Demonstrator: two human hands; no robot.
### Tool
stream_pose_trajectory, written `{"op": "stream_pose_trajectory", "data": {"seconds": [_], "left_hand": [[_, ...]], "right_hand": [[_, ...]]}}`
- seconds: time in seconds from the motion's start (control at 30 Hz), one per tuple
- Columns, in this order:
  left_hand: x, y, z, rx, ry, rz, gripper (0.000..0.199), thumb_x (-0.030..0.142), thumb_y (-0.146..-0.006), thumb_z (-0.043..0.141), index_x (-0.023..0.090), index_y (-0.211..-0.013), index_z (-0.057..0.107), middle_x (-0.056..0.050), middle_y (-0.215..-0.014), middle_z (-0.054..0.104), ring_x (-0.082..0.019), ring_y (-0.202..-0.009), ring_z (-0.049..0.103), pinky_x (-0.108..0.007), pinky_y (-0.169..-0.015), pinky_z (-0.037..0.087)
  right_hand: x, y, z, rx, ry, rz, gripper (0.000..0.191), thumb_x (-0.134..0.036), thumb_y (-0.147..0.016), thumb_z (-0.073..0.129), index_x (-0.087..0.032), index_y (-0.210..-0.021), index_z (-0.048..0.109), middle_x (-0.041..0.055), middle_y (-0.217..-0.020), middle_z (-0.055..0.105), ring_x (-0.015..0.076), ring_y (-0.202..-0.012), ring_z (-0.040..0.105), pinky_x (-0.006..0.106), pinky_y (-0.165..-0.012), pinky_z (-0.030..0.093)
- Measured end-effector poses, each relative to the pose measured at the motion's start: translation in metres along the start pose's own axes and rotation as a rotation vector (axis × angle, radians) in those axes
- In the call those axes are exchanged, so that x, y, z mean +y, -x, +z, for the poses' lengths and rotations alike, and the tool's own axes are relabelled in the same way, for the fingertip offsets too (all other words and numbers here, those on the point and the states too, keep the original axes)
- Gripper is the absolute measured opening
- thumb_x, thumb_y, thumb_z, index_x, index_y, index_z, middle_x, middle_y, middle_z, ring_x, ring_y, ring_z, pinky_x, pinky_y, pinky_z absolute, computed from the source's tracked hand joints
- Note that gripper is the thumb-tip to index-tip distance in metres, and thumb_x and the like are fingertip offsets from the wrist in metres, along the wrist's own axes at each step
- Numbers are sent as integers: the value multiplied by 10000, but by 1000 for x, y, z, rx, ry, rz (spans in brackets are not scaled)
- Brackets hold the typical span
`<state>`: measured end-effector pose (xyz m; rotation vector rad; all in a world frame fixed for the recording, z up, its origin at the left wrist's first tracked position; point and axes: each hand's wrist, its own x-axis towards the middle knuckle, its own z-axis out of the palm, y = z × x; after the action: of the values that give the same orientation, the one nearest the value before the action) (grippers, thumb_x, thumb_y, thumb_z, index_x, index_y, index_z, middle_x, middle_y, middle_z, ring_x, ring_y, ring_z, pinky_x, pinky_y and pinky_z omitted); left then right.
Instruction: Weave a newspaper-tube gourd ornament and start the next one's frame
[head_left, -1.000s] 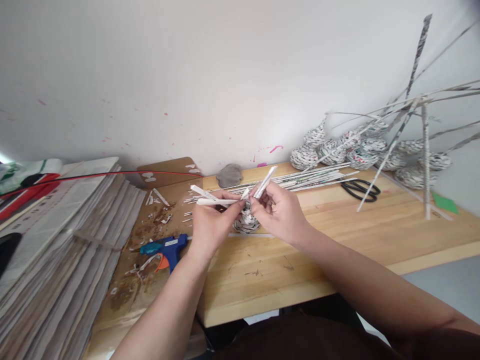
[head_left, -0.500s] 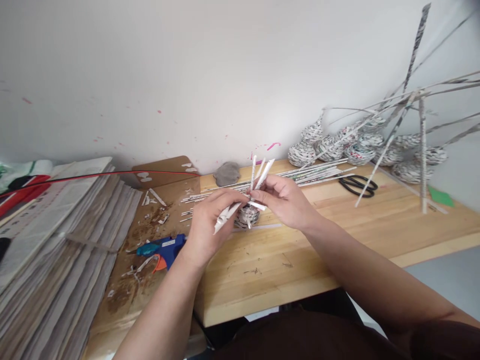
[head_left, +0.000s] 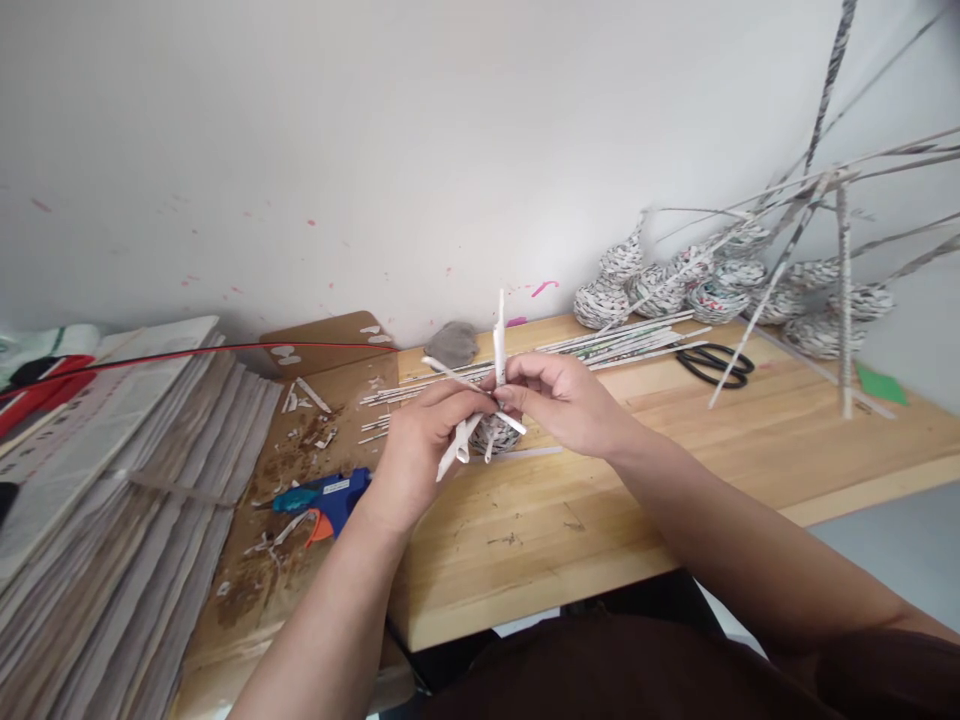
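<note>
So both hands are in close over the little woven paper piece (head_left: pixel 495 436), which sits at the near side of the long paper sticks (head_left: pixel 637 343), above the wooden counter (head_left: pixel 585 510). The left hand (head_left: pixel 424 435) has its thumb and fingers pinched on the white paper tubes (head_left: pixel 500 345) at the top of the piece, and the right hand (head_left: pixel 570 405) is clamped on them too, fingertips right next to the left ones. One tube pokes pretty much straight up, others splay out sideways and toward the camera, a couple showing open ends. Can't really tell which fingertip has which tube, it's crowded in there.

Off to the left there's a blue glue gun (head_left: pixel 346 497) lying on stained cardboard (head_left: pixel 341 415), with a fat newspaper stack (head_left: pixel 157 460) beyond it. Black-handled scissors (head_left: pixel 714 366) lie to the right, and a bunch of finished-looking woven pots (head_left: pixel 602 303) are piled near the wall, plus a grey lump (head_left: pixel 452 345) behind the hands.
</note>
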<state>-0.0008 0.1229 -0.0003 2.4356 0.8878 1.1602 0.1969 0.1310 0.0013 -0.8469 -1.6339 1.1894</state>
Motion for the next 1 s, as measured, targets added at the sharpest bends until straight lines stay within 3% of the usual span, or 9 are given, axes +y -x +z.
{"op": "stream_pose_trajectory", "data": {"seconds": [0.13,0.27,0.43,0.57,0.8,1.0], "left_hand": [[-3,0,4,29,83,-55,179,126,-863,654,233,-975,744,-42,-1005,739,-159,-931,692,-248,-815,508],[-7,1,9,60,145,-76,199,108,-868,641,237,-965,757,-39,-972,757,-162,-908,693,-271,-823,510],[-11,1,10,72,196,-116,176,119,-854,662,229,-930,776,-59,-955,769,-185,-896,706,-297,-825,527],[-9,-2,11,99,211,-121,109,158,-835,705,217,-883,782,-76,-975,753,-198,-951,694,-303,-857,527],[-9,-3,13,112,347,-320,104,243,-792,763,169,-825,697,-29,-784,713,-150,-699,642,-257,-662,502],[-11,-2,12,113,267,-284,96,244,-822,729,168,-844,674,-9,-772,691,-126,-692,608,-234,-665,477]], "right_hand": [[-1,1,-2,3,115,-42,131,-136,-851,581,-196,-910,682,3,-835,704,156,-776,661,294,-721,540],[4,0,1,91,100,-53,117,-141,-855,580,-200,-858,680,-5,-759,691,147,-700,663,280,-672,552],[12,-2,3,85,-5,-14,87,-176,-867,592,-198,-880,675,1,-804,694,121,-630,644,259,-627,551],[14,-4,2,57,6,-44,76,-173,-866,584,-191,-889,653,-17,-732,628,111,-607,589,239,-599,502],[10,-3,-2,-38,46,-71,98,-161,-875,534,-182,-885,630,-10,-773,606,120,-679,553,243,-638,455],[10,-3,-1,-38,-8,-60,99,-164,-871,549,-177,-888,646,-13,-769,622,117,-674,552,240,-636,446]]}}
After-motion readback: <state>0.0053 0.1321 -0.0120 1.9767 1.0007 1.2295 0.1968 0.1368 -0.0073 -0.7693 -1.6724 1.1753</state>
